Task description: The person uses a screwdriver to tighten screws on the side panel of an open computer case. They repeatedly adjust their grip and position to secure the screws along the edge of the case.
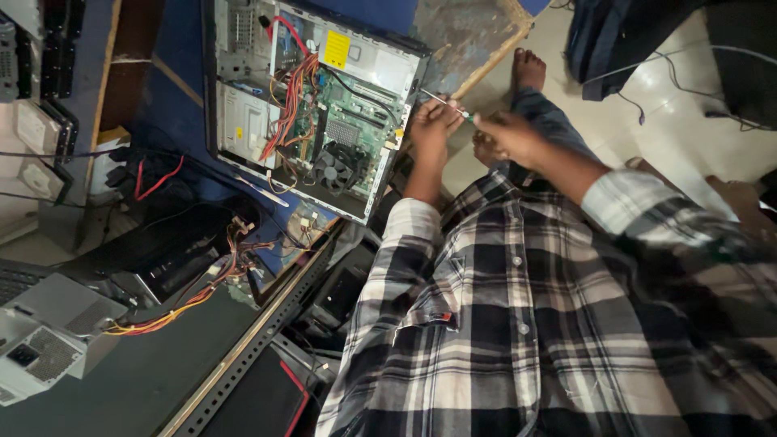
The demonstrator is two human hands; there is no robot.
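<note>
Steel-shafted screwdriver [447, 103], slim, rigid and probably light, lay right of frame centre, best gripped at its green handle; the right hand [508, 136] pinched that handle while the left hand [433, 125] steadied the shaft with curled fingers, its tip at the edge of the open sheet-metal computer case [312, 101], crowded with fragile circuit board and soft red-orange wiring.

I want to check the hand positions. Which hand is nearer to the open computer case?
Left. The left hand is right at the edge of the open computer case, at the screwdriver shaft. The right hand grips the handle, further from the case.
</note>
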